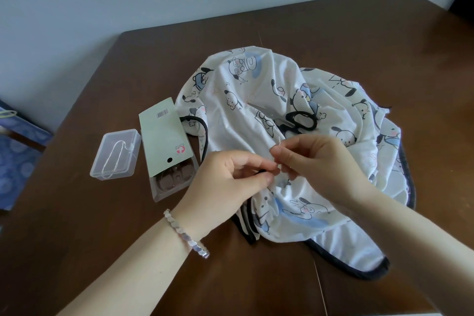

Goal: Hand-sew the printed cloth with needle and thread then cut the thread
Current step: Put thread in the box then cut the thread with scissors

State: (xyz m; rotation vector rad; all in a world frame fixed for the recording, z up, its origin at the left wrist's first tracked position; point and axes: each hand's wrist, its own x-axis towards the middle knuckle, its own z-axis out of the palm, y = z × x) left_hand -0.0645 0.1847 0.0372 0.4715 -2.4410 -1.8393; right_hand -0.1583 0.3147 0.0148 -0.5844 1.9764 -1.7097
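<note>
**Two hands pinching at a fold of printed cloth**

Crumpled in the middle of the smooth dark-brown wooden bench (333,33): the printed cloth (256,115), soft and white, with cartoon dogs in black and pale blue and a dark rolled edge. Half sunk in its upper folds, black scissors (300,120) with oval loop handles.

At the near fold, both hands together, fingertips almost touching. Left hand (225,182) with curled fingers, pinching the cloth between thumb and forefinger; on its wrist a silver bracelet (187,233) of flat shiny links. Right hand (320,161) also curled, pinching a thin pale thread (275,145), bent in a small loop above the fingertips. Needle too small to tell.

Left of the cloth, flat on the bench, a pale green card package (164,141) with a barcode and a clear blister tray. Just beside it, a clear rectangular plastic box (115,155) with a loose white strand (112,159) inside.
</note>
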